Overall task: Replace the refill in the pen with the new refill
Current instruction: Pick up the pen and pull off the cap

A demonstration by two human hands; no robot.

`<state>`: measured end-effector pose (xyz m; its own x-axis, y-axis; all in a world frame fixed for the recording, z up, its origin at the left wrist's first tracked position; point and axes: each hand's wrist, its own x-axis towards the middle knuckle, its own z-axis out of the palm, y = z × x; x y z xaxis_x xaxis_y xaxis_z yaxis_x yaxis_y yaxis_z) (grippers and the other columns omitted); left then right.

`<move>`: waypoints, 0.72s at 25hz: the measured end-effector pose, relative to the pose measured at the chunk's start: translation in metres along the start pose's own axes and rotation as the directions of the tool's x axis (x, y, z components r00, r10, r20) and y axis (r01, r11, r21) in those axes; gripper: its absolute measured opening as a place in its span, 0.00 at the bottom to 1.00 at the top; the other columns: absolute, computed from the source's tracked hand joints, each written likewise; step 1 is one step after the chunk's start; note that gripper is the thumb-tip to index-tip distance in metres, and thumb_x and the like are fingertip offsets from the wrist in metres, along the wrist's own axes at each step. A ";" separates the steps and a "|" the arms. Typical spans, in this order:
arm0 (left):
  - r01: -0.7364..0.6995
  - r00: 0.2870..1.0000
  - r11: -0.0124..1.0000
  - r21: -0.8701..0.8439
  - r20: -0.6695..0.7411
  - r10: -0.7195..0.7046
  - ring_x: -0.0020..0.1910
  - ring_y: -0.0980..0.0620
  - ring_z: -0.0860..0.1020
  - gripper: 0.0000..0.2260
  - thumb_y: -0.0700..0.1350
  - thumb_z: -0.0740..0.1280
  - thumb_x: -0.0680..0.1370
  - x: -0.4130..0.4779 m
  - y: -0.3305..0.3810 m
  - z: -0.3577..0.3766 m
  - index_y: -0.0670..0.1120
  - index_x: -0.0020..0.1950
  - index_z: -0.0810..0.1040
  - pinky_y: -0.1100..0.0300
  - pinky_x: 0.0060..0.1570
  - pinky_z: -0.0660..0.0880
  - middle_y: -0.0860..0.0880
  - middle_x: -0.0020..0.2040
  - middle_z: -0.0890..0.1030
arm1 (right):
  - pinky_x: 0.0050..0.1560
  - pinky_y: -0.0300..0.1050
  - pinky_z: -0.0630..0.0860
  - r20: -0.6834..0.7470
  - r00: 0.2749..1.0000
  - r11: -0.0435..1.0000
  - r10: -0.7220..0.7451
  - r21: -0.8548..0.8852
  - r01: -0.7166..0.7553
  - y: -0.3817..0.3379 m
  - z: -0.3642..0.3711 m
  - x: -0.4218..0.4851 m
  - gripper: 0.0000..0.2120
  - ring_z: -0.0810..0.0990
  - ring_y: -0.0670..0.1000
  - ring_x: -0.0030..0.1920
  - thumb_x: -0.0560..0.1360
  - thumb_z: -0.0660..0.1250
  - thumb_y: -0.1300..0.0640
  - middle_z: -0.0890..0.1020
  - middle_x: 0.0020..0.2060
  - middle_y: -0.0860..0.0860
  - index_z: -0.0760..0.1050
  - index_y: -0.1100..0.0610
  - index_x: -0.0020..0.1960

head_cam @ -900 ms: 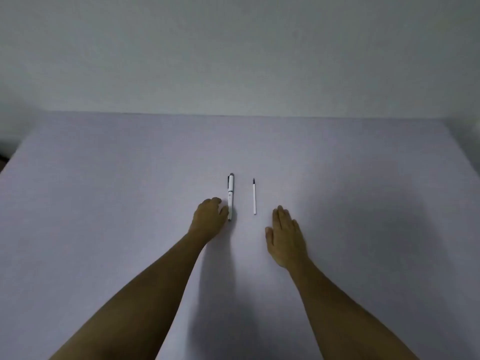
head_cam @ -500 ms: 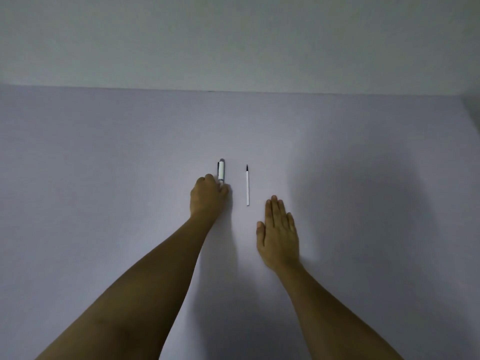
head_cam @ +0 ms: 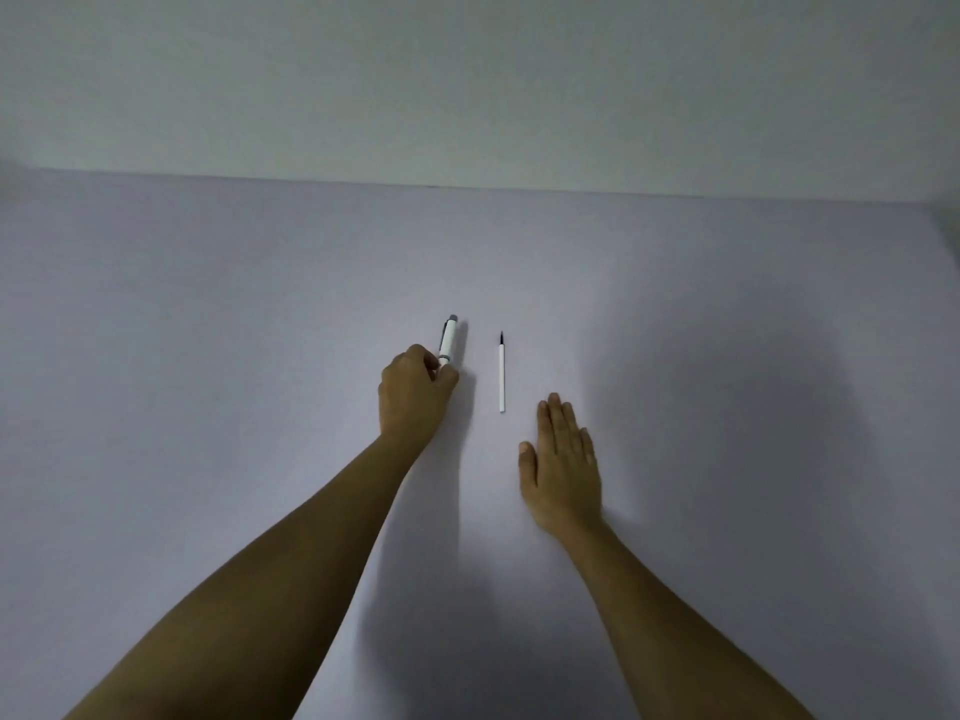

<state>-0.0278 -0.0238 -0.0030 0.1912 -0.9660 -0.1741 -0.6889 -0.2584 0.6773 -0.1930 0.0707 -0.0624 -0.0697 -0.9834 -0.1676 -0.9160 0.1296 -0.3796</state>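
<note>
A white pen point(head_cam: 448, 343) with a grey cap end points away from me near the middle of the pale table. My left hand point(head_cam: 413, 394) is closed around its near end, so only the far half shows. A thin white refill point(head_cam: 502, 374) with a dark tip lies loose just to the right, parallel to the pen. My right hand point(head_cam: 562, 465) rests flat on the table, fingers together and extended, a little below and right of the refill, touching neither object.
The pale lilac table point(head_cam: 208, 356) stretches wide on both sides and ends at a plain wall point(head_cam: 467, 85) behind. My shadow falls over the right part of the surface.
My left hand has closed over the near end of the pen and tilted it slightly. The refill and my right hand keep their places; the camera has tipped a little.
</note>
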 end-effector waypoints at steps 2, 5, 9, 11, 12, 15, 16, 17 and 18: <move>-0.084 0.994 0.994 -0.076 0.060 0.089 0.36 0.47 0.75 0.05 0.43 0.66 0.74 -0.011 -0.002 -0.015 0.42 0.45 0.76 0.57 0.36 0.69 0.46 0.38 0.78 | 0.74 0.44 0.53 -0.013 0.996 0.950 0.087 0.303 -0.079 -0.011 -0.020 0.005 0.23 0.59 0.54 0.75 0.79 0.57 0.57 0.63 0.74 0.56 0.59 0.60 0.73; -0.221 0.962 0.968 -0.122 0.135 0.237 0.35 0.49 0.79 0.03 0.44 0.68 0.74 -0.027 -0.003 -0.032 0.45 0.46 0.77 0.61 0.36 0.73 0.47 0.39 0.78 | 0.52 0.22 0.68 -0.117 0.974 0.766 0.193 0.639 -0.075 -0.030 -0.059 0.014 0.15 0.79 0.49 0.54 0.78 0.62 0.58 0.80 0.55 0.51 0.73 0.56 0.63; -0.355 0.915 0.928 -0.110 0.163 0.369 0.36 0.55 0.75 0.02 0.45 0.68 0.75 -0.046 0.001 -0.046 0.47 0.46 0.78 0.74 0.35 0.68 0.50 0.42 0.78 | 0.41 0.23 0.73 -0.052 0.992 0.651 0.112 0.758 -0.033 -0.054 -0.095 0.018 0.15 0.82 0.43 0.43 0.77 0.63 0.51 0.80 0.45 0.40 0.74 0.51 0.63; -0.398 0.895 0.911 -0.112 0.172 0.412 0.34 0.58 0.74 0.03 0.45 0.67 0.75 -0.053 0.002 -0.050 0.48 0.47 0.76 0.76 0.34 0.67 0.52 0.41 0.78 | 0.48 0.33 0.77 -0.049 0.990 0.595 0.132 0.803 -0.039 -0.058 -0.102 0.016 0.11 0.84 0.49 0.46 0.76 0.65 0.54 0.82 0.43 0.45 0.77 0.54 0.57; -0.424 0.884 0.899 -0.105 0.167 0.437 0.33 0.59 0.74 0.04 0.46 0.67 0.76 -0.056 0.002 -0.052 0.48 0.48 0.76 0.76 0.33 0.66 0.52 0.40 0.78 | 0.50 0.39 0.79 -0.035 0.988 0.544 0.149 0.838 -0.053 -0.060 -0.103 0.013 0.08 0.84 0.50 0.46 0.76 0.66 0.55 0.83 0.43 0.47 0.78 0.54 0.54; -0.494 0.862 0.869 0.016 0.140 0.488 0.34 0.54 0.74 0.09 0.50 0.63 0.77 -0.063 0.002 -0.057 0.48 0.54 0.78 0.66 0.33 0.67 0.54 0.39 0.77 | 0.49 0.39 0.79 -0.012 0.992 0.499 0.122 0.865 -0.051 -0.062 -0.103 0.003 0.05 0.84 0.50 0.44 0.75 0.67 0.58 0.84 0.44 0.52 0.79 0.56 0.51; -0.526 0.847 0.847 0.078 0.133 0.514 0.34 0.53 0.74 0.10 0.51 0.62 0.78 -0.065 0.003 -0.058 0.50 0.54 0.78 0.63 0.31 0.66 0.55 0.37 0.75 | 0.48 0.37 0.80 -0.018 0.993 0.499 0.113 0.865 -0.042 -0.062 -0.103 0.000 0.05 0.84 0.49 0.43 0.75 0.67 0.59 0.84 0.43 0.52 0.78 0.56 0.50; -0.553 0.832 0.823 0.130 0.123 0.540 0.32 0.53 0.72 0.10 0.52 0.62 0.78 -0.066 0.003 -0.059 0.51 0.54 0.79 0.62 0.28 0.64 0.56 0.34 0.73 | 0.47 0.36 0.80 -0.024 0.994 0.490 0.111 0.871 -0.033 -0.063 -0.103 -0.002 0.04 0.84 0.48 0.42 0.75 0.67 0.59 0.84 0.42 0.51 0.78 0.55 0.49; -0.565 0.825 0.809 0.163 0.105 0.555 0.31 0.54 0.71 0.10 0.53 0.62 0.78 -0.068 0.003 -0.060 0.53 0.53 0.79 0.63 0.26 0.61 0.56 0.32 0.72 | 0.46 0.35 0.80 -0.028 0.994 0.476 0.109 0.879 -0.027 -0.063 -0.103 -0.003 0.04 0.84 0.46 0.41 0.75 0.67 0.60 0.84 0.41 0.49 0.78 0.54 0.49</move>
<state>-0.0005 0.0416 0.0535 -0.2980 -0.9416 0.1570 -0.7793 0.3350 0.5296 -0.1755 0.0526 0.0558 -0.1803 -0.9666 -0.1824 -0.0871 0.2004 -0.9758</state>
